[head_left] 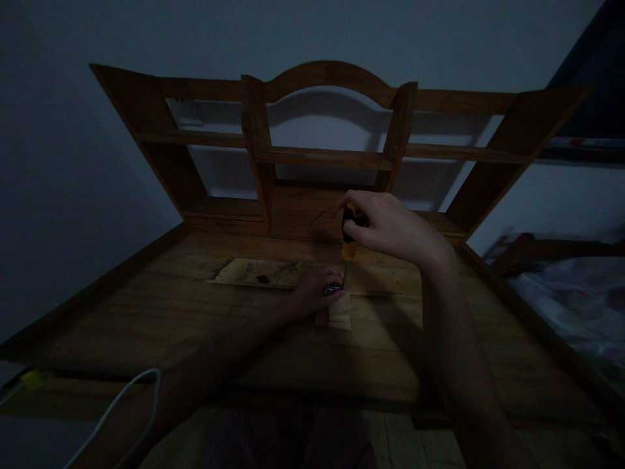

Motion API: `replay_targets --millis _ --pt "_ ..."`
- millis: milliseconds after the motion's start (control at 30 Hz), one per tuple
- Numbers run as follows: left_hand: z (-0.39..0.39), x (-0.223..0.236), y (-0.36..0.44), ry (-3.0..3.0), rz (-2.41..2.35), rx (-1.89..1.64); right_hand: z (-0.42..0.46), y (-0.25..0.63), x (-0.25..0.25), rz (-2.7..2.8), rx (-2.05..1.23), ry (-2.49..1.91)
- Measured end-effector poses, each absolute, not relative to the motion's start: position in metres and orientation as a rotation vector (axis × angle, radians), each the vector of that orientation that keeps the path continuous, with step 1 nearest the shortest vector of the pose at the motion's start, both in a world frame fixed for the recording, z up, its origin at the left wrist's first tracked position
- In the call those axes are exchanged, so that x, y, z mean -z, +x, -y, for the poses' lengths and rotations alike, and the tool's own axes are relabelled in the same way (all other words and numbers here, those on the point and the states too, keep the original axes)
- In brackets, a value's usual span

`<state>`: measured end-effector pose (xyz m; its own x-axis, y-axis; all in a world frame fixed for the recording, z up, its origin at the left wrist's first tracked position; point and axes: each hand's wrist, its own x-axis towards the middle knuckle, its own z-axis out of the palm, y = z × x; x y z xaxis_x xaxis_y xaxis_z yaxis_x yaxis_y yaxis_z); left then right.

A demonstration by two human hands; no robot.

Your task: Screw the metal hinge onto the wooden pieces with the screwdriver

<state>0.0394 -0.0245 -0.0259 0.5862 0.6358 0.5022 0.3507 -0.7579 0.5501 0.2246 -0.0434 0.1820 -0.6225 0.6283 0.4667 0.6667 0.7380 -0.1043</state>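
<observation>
My right hand (pixel 378 221) is closed round the handle of a screwdriver (pixel 348 251), yellow and black. It stands upright, its thin shaft pointing down. At the shaft's lower end, my left hand (pixel 315 292) pinches a small dark metal part (pixel 333 288) against the desk. What kind of part it is I cannot make out in the dim light. Just in front of the left fingers lies a small pale wood block (pixel 340 312). Whether the screwdriver's tip sits in a screw is too small to tell.
The wooden desk (pixel 146 293) carries a shelf unit (pixel 325 158) along its back. A rough pale board (pixel 258 272) with a dark spot lies left of my hands. A white cable (pixel 156 391) hangs over my left forearm. Bedding (pixel 576 299) is at the right.
</observation>
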Motion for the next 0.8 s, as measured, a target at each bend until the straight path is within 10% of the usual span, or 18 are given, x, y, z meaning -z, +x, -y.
replay_targets --millis 800 --pt "0.0231 0.0295 0.0399 2.406 -0.794 -1.007 0.0406 0.2194 -0.1763 2.391 0.220 -1.128"
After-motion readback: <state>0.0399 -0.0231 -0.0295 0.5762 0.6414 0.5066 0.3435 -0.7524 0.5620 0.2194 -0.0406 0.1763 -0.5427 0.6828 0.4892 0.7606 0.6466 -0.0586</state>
